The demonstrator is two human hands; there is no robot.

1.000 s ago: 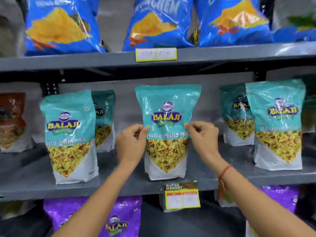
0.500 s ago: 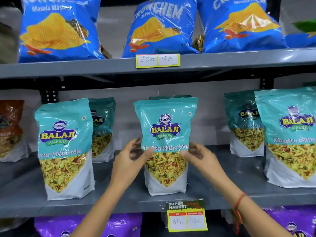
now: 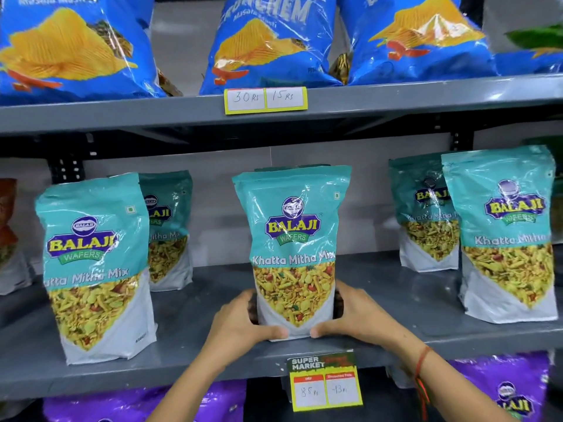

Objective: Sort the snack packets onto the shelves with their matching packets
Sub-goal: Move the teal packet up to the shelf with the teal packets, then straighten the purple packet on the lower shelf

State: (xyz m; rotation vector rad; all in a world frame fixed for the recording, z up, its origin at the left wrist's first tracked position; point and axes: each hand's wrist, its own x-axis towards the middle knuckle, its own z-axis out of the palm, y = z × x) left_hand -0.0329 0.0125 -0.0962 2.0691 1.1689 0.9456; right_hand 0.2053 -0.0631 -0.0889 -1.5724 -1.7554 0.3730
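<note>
A teal Khatta Mitha Mix packet stands upright in the middle of the grey middle shelf. My left hand grips its lower left side and my right hand its lower right side, thumbs on the white base. Another teal top edge shows just behind it. Matching teal packets stand to the left and right, each with one more behind.
Blue chip bags fill the upper shelf, above a handwritten price tag. Purple packets sit on the shelf below. A price label hangs from the middle shelf's front edge. A brown packet stands at far left.
Both hands slid down from the packet's middle to its base. The view moved closer and slightly lower; the packet stays upright on the shelf.
</note>
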